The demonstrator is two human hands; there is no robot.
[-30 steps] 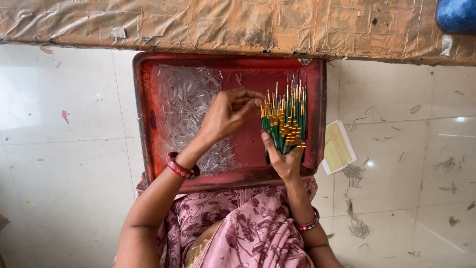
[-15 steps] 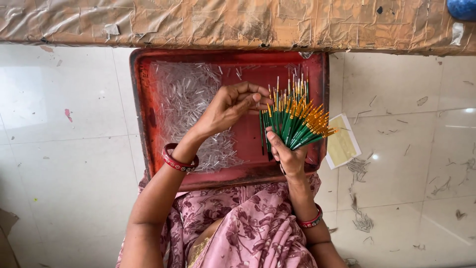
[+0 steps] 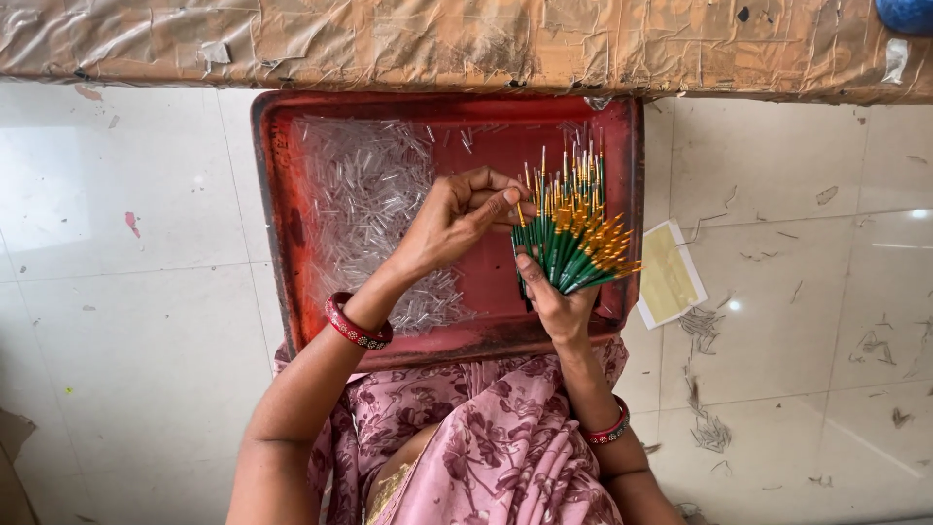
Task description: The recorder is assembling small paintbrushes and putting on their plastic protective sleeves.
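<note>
A red metal tray (image 3: pixel 282 233) lies on the floor in front of my lap. Its left half holds a heap of several small clear plastic tubes (image 3: pixel 364 214). My right hand (image 3: pixel 556 301) grips a fanned bunch of thin green brushes with golden ferrules (image 3: pixel 573 233), tips pointing up and to the right. My left hand (image 3: pixel 457 219) is over the middle of the tray, fingers pinched together at the left edge of the bunch, touching the tip of one brush. Whether a clear tube sits between those fingers is too small to tell.
A long board wrapped in brown taped plastic (image 3: pixel 466 44) runs along the far side of the tray. A small yellow paper card (image 3: pixel 669 274) lies on the white tiled floor to the tray's right. Pink floral fabric (image 3: pixel 466 437) covers my lap below the tray.
The bunch of brushes has fanned out and tilted to the right. My left hand has moved from over the tube heap to the left edge of the bunch.
</note>
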